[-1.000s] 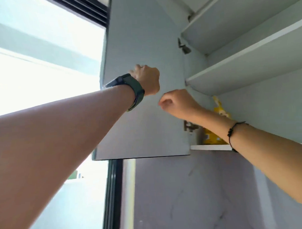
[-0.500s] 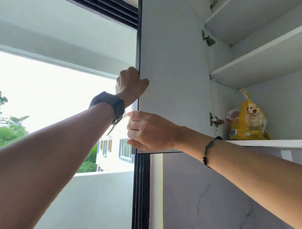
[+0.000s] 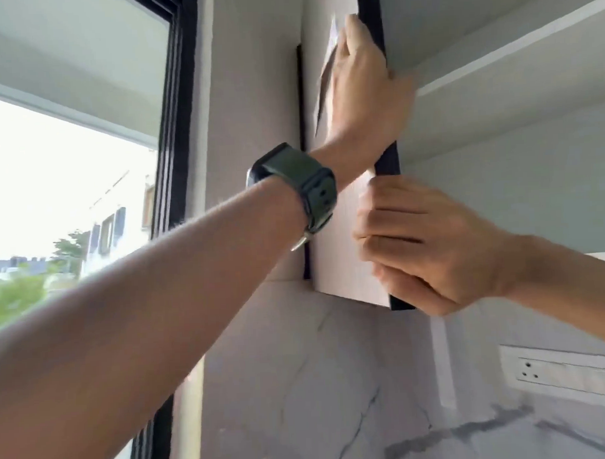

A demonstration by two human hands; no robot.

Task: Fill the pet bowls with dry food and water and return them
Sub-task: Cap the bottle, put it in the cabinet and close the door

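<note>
The upper cabinet door [image 3: 340, 262] is pale grey with a dark edge and is seen almost edge-on. My left hand [image 3: 361, 86], with a dark watch on its wrist, grips that edge high up. Lower down, my right hand [image 3: 432, 248] is curled around the same edge near the door's bottom corner. Behind the door the cabinet stands open, showing bare white shelves [image 3: 515, 67]. No pet bowls or food bag show in this view.
A tall black-framed window [image 3: 175, 165] fills the left side, with buildings and trees outside. Below the cabinet runs a marble-patterned wall [image 3: 334, 382] with a white wall socket [image 3: 567, 374] at the right.
The door has swung from showing its broad face to nearly edge-on. My right hand has closed on the door's edge below the left. The yellow food bag has left view.
</note>
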